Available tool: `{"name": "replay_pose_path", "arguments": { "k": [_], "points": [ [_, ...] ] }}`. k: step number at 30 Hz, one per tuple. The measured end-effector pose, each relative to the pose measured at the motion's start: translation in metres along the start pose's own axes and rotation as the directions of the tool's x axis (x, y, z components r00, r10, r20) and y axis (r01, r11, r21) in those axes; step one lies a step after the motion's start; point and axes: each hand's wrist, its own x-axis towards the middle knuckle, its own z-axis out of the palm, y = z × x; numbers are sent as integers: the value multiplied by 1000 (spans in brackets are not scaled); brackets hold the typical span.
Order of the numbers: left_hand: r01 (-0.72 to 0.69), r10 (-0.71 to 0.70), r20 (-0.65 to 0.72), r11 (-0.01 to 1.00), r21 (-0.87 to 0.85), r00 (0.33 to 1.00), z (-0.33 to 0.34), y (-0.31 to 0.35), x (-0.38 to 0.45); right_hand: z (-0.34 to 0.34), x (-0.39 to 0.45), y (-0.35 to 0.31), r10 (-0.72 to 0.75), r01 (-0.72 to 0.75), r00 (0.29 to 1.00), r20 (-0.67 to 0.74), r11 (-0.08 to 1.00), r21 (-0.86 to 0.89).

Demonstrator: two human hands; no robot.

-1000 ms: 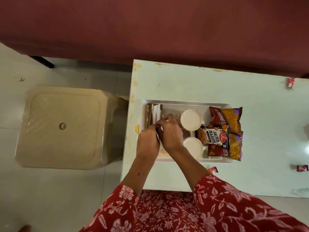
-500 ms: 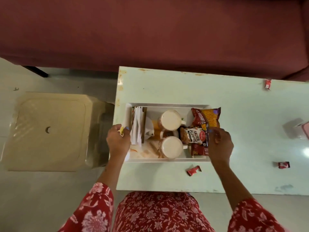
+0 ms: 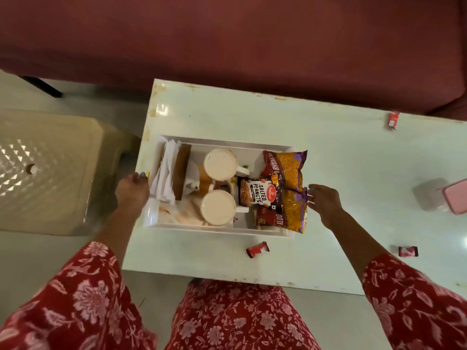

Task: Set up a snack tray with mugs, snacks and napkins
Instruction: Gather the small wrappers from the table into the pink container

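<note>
A white tray (image 3: 227,229) rests on the pale green table (image 3: 353,173). Inside it stand two cream mugs (image 3: 220,164) (image 3: 218,207), with white napkins (image 3: 165,178) against a brown holder (image 3: 183,173) at the left end. At the right end are a salted peanuts packet (image 3: 257,195) and two yellow-and-maroon snack packets (image 3: 289,168) (image 3: 290,215), which overhang the rim. My left hand (image 3: 132,192) is curled over the tray's left rim. My right hand (image 3: 324,202) is beside the snack packets, fingers apart, fingertips at the packet edge.
Small red wrappers (image 3: 257,249) (image 3: 408,251) (image 3: 393,118) lie on the table. A pink-edged object (image 3: 454,199) sits at the right edge. A beige plastic stool (image 3: 48,170) stands left of the table, and a maroon sofa (image 3: 227,46) runs behind it.
Both hands left the napkins at the tray's left end. The left went to the left rim. The right crossed to the snack packets, then drew back just outside them.
</note>
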Motion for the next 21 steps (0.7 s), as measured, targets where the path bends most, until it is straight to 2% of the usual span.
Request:
{"name": "replay_pose_path", "arguments": {
  "k": [4, 12, 15, 21],
  "points": [
    [54, -52, 43, 998, -40, 998, 0, 3, 10, 4, 7, -4, 47, -55, 993, 107, 996, 69],
    [144, -123, 139, 978, -153, 983, -3, 4, 34, 6, 18, 6, 157, -179, 979, 129, 968, 179],
    [189, -147, 213, 963, -192, 966, -6, 7, 40, 8, 20, 7, 141, -163, 981, 136, 973, 163],
    [219, -178, 214, 957, -188, 961, -3, 12, 36, 10, 19, 7, 119, -129, 991, 66, 976, 174]
  ]
}}
